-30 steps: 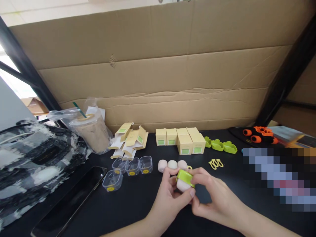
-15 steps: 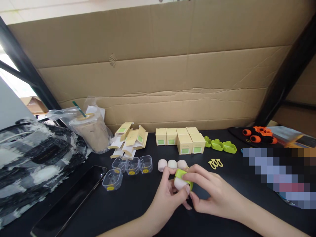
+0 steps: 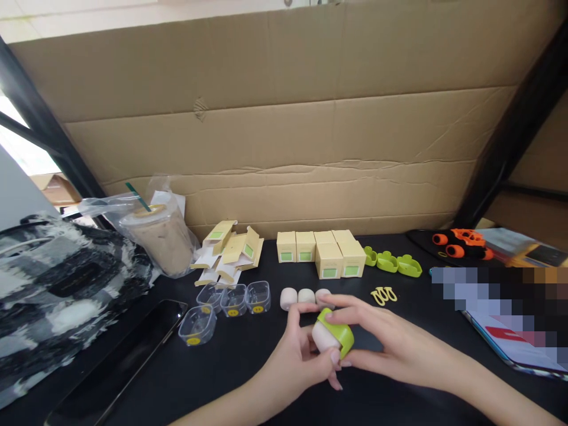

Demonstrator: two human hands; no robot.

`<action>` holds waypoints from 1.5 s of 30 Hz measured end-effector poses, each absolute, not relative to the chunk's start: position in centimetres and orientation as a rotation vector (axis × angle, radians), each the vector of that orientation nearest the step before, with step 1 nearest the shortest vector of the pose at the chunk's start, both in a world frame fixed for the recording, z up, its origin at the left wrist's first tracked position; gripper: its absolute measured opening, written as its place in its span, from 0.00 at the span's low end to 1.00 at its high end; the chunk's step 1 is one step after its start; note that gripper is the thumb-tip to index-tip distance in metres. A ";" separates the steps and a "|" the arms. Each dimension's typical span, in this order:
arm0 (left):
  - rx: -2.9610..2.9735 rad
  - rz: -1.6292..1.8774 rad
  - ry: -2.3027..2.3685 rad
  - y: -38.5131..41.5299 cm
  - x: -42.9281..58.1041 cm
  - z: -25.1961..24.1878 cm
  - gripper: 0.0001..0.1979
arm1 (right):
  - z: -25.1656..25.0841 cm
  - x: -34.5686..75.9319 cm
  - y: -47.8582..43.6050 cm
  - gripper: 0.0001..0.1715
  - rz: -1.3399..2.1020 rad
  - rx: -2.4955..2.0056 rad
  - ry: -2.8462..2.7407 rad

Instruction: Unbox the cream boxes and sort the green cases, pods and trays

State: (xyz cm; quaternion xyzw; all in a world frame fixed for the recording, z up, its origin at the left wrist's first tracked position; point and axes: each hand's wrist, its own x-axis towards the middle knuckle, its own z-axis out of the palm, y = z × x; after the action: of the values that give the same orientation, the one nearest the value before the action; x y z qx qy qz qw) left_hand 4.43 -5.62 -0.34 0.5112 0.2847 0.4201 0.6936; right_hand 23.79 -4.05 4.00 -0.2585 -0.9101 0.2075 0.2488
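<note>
1. left hand (image 3: 306, 355) grasps a pink piece (image 3: 323, 338) between thumb and fingers, just above the table (image 3: 248, 367), near its front edge at mid-width.
2. right hand (image 3: 390, 346) pinches a green cap (image 3: 341, 335) that sits tilted over the end of the pink piece; cap and piece touch.
3. progress, as judged: the cap is on but not square, so this unit looks only part-fitted.
4. looks done: a group of closed boxes (image 3: 327, 254) stands toward the back edge.
5. looks left to do:
   - three loose pieces (image 3: 288, 297) lie just beyond the hands.
   - three spare caps (image 3: 388, 261) lie right of the boxes.
   - yellow clips (image 3: 384, 294) lie near the spare caps.
   - four clear cups (image 3: 233, 299) and a heap of flat boxes (image 3: 226, 251) lie to the left.
6. markings: each box bears a green label and each clear cup a yellow sticker. the print is too small to read, and no brand is legible.
</note>
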 end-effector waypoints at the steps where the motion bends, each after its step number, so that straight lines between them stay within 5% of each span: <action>1: 1.148 0.939 0.625 -5.6 4.4 -0.4 0.30 | 4.0 23.9 -4.0 0.23 0.571 -0.709 -2.464; 8: 1.225 0.927 0.663 -5.4 4.0 1.3 0.24 | 3.6 25.3 -2.7 0.24 0.322 -0.785 -2.097; 18: 2.325 0.714 1.176 -0.2 5.9 4.8 0.10 | 4.5 26.1 -2.2 0.25 0.281 -0.893 -1.700; 36: 2.586 0.558 1.152 0.9 6.8 3.3 0.12 | 4.1 25.2 -2.7 0.23 0.303 -0.920 -1.761; 45: 2.505 0.770 1.150 0.3 6.4 3.8 0.17 | 4.1 25.2 -2.8 0.23 0.326 -0.903 -1.805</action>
State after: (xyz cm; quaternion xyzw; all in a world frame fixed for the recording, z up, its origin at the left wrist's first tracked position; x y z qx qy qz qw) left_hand 6.39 0.29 3.79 0.8668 0.3979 0.2664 0.1394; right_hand 25.20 -2.75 4.11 -0.3771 -0.7533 0.1362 0.5214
